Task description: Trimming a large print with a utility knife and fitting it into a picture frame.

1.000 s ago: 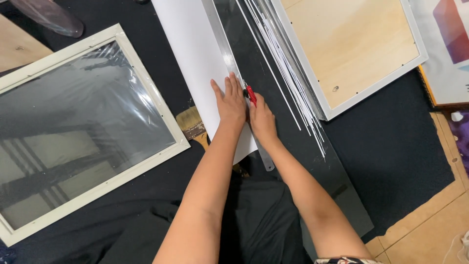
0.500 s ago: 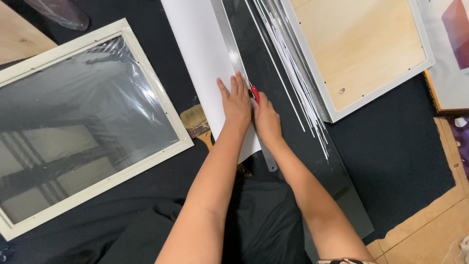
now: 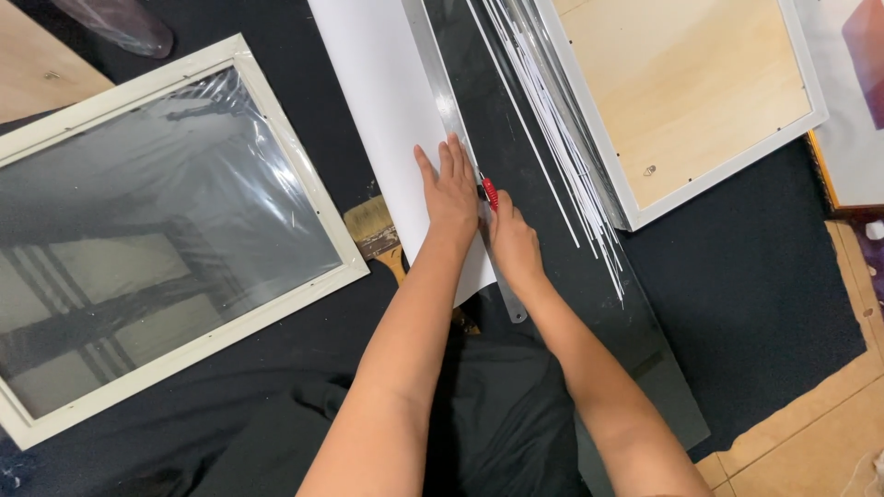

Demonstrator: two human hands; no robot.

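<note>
My left hand (image 3: 450, 189) lies flat, fingers spread, on a white paper sheet (image 3: 382, 110) and the long metal ruler (image 3: 442, 92) that runs along the sheet's right edge. Just right of it, my right hand (image 3: 512, 244) is closed around a red-handled cutting knife (image 3: 489, 191), whose tip sits against the ruler's edge. Both rest on a dark cutting mat (image 3: 516, 129). A bundle of thin white paper strips (image 3: 562, 156) lies on the mat to the right of the knife.
A white frame with plastic-covered glass (image 3: 157, 230) lies at left. A frame turned face down with a wooden back (image 3: 691, 92) lies at upper right. A paintbrush (image 3: 373, 230) sits beside my left forearm. Black cloth (image 3: 764, 276) covers the floor; tan tiles (image 3: 810, 442) show at lower right.
Both hands stay pressed together on the ruler and knife; the knife hand has slid only slightly along the ruler. The camera view shifted a little.
</note>
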